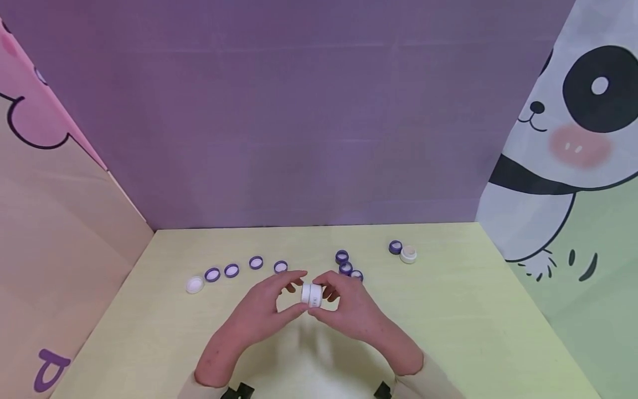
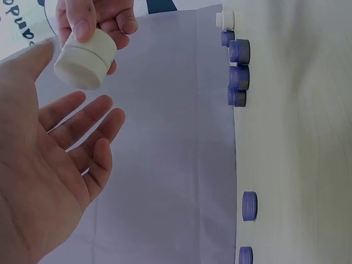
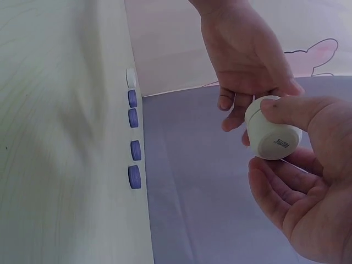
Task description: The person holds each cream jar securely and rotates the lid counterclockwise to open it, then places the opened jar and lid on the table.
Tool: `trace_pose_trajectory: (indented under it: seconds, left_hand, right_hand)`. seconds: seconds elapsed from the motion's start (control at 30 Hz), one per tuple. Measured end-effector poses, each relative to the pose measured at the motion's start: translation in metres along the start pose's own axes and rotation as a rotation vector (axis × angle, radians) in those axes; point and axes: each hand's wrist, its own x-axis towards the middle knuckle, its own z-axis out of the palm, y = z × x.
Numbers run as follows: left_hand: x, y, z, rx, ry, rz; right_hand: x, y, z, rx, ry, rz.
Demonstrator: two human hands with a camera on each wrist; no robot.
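White jar [image 1: 312, 294] pinched in right hand [image 1: 349, 310], held above the table [image 1: 448, 332] at centre; left hand [image 1: 264, 310] open beside it, fingertips near. Beyond: purple caps [image 1: 231, 270] in a row, more [image 1: 345, 268] clustered. Looks early, most unhandled.

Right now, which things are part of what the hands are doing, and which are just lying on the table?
In hand:
- small white jar, gripped by the right hand
- left hand, open beside the jar

Lying about:
- row of four purple caps with one white cap at its left end
- cluster of three purple caps
- purple cap beside a second white jar
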Motion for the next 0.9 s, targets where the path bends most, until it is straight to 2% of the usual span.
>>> trace_pose_trajectory:
  seconds: [0.43, 0.77, 0.9]
  left_hand:
    - [0.001, 0.0024, -0.0018, -0.004, 0.046, 0.089]
    - [-0.0009, 0.003, -0.0018, -0.028, 0.02, 0.071]
    - [0.0, 0.0037, -0.002, -0.022, 0.001, 0.04]
  right_hand:
    - [0.0004, 0.0013, 0.0013, 0.005, -0.023, 0.035]
    - [-0.0009, 0.0002, 0.0009, 0.018, -0.02, 0.022]
    - [-0.0004, 0.0008, 0.0016, 0.024, -0.012, 0.006]
